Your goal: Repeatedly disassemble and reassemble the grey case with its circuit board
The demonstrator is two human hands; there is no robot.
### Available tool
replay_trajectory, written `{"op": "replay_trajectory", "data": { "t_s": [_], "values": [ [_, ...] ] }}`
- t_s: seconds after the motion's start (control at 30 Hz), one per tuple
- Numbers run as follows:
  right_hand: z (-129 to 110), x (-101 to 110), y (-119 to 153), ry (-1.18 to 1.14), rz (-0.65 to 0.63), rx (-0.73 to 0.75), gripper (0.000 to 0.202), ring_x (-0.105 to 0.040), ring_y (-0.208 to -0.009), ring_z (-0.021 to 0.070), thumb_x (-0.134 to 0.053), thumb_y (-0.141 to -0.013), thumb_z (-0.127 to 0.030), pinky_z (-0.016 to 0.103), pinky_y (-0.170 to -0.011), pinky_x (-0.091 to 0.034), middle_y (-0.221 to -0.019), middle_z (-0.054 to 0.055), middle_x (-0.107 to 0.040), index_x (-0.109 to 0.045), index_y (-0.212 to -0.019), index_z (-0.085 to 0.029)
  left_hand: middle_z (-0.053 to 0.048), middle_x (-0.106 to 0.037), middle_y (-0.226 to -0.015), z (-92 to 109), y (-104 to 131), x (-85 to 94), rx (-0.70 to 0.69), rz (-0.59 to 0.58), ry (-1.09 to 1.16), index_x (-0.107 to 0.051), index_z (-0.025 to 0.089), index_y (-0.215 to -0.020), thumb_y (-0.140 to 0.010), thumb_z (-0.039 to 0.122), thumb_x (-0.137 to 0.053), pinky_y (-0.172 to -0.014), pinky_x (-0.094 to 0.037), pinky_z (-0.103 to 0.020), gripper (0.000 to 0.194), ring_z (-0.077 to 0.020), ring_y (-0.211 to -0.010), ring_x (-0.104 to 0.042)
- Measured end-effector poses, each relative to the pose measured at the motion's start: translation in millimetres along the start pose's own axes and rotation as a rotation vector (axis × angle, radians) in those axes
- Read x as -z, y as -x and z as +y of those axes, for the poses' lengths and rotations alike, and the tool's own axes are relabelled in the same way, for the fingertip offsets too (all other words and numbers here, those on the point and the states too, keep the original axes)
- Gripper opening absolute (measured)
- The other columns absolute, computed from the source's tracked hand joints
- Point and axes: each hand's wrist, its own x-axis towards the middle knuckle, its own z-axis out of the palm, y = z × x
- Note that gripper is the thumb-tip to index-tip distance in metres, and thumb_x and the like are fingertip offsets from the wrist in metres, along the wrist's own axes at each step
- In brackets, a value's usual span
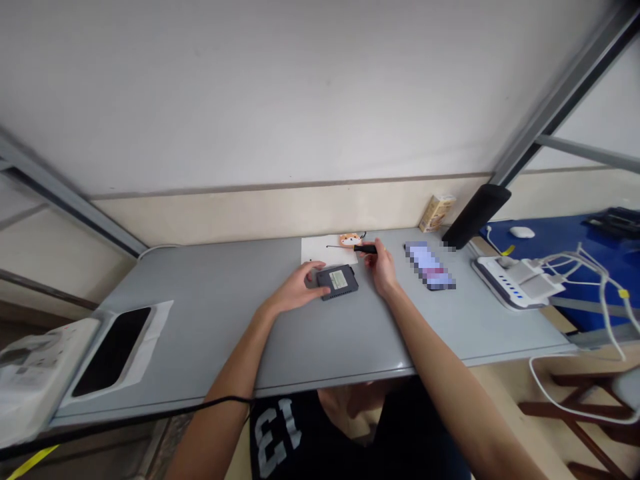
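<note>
My left hand grips the left side of a small dark grey box-shaped device, thumb on its near edge and fingers at the far one. The device lies on the grey desk, with a pale label on top and a row of slots along its near side. My right hand is closed round the black handle of a screwdriver. Its thin shaft points left, above a white paper sheet behind the device, and its tip is apart from the device. A tiny dark speck, perhaps a screw, lies on the paper.
An orange-and-white animal-face item sits at the paper's edge. To the right are a phone, a small carton, a black cylinder and a power strip with white cables. A dark tablet-like device lies at left.
</note>
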Motion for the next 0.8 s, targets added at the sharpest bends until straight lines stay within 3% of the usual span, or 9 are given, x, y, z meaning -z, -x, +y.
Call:
{"op": "replay_trajectory", "data": {
  "t_s": [0.07, 0.1, 0.23, 0.33, 0.47, 0.63, 0.8],
  "values": [
    [-1, 0, 0, -0.003, 0.007, -0.001, 0.051, -0.044, -0.053, 0.0118, -0.059, -0.088, -0.066, 0.029, -0.052, -0.032, -0.07, 0.002, -0.067, -0.075, -0.093, -0.018, -0.007, -0.056, -0.137, 6, 3, 1.9, -0.08, -0.063, -0.022, -0.054, 0.031, -0.142, -0.07, 0.045, -0.088, -0.101, -0.05, -0.04, 0.081, -0.0258, -0.117, -0.057],
    [-1, 0, 0, -0.006, 0.012, -0.006, 0.051, -0.044, -0.053, 0.0117, -0.059, -0.087, -0.066, 0.029, -0.052, -0.031, -0.069, 0.002, -0.067, -0.075, -0.093, -0.018, -0.007, -0.054, -0.136, 8, 4, 1.9, -0.104, -0.075, -0.033, -0.053, 0.032, -0.143, -0.068, 0.042, -0.089, -0.105, -0.048, -0.041, 0.083, -0.0266, -0.121, -0.056],
    [0, 1, -2, -0.021, 0.029, -0.015, 0.05, -0.044, -0.051, 0.0113, -0.06, -0.086, -0.067, 0.029, -0.05, -0.03, -0.067, 0.001, -0.066, -0.074, -0.092, -0.019, -0.006, -0.055, -0.135, 10, 4, 2.1, -0.097, -0.052, -0.025, -0.057, 0.031, -0.137, -0.074, 0.036, -0.084, -0.107, -0.045, -0.041, 0.069, -0.026, -0.124, -0.054],
    [-3, 2, -2, -0.042, 0.048, -0.021, 0.049, -0.044, -0.051, 0.0114, -0.062, -0.085, -0.066, 0.028, -0.05, -0.03, -0.063, 0.001, -0.065, -0.074, -0.089, -0.019, -0.006, -0.06, -0.134, 5, 3, 8.8, 0.002, -0.028, 0.016, -0.057, 0.029, -0.137, -0.075, 0.044, -0.083, -0.104, -0.046, -0.04, 0.068, -0.0258, -0.119, -0.056],
    [-10, 1, 0, -0.095, 0.065, -0.062, 0.047, -0.044, -0.051, 0.0128, -0.061, -0.086, -0.063, 0.03, -0.05, -0.03, -0.056, 0.001, -0.06, -0.072, -0.081, -0.018, -0.005, -0.071, -0.111, 4, 3, 18.3, 0.106, -0.028, 0.058, -0.069, 0.026, -0.12, -0.092, 0.057, -0.061, -0.091, -0.049, -0.037, 0.043, -0.0243, -0.101, -0.062],
    [-13, -3, 5, -0.108, -0.026, -0.066, 0.043, -0.046, -0.052, 0.0143, -0.059, -0.088, -0.06, 0.032, -0.052, -0.032, -0.059, 0.003, -0.062, -0.071, -0.077, -0.02, -0.002, -0.074, -0.098, 5, 3, 17.6, 0.095, 0.027, 0.065, -0.073, 0.023, -0.096, -0.099, 0.059, -0.045, -0.078, -0.049, -0.031, 0.046, -0.023, -0.091, -0.064],
    [-9, -8, 10, -0.022, -0.159, -0.061, 0.044, -0.043, -0.052, 0.0147, -0.057, -0.089, -0.061, 0.032, -0.053, -0.031, -0.059, 0.003, -0.062, -0.073, -0.083, -0.02, -0.004, -0.073, -0.098, 3, 1, 16.1, 0.09, 0.163, 0.092, -0.074, 0.022, -0.103, -0.103, 0.057, -0.037, -0.085, -0.051, -0.033, 0.05, -0.0225, -0.093, -0.065]
  ]
}}
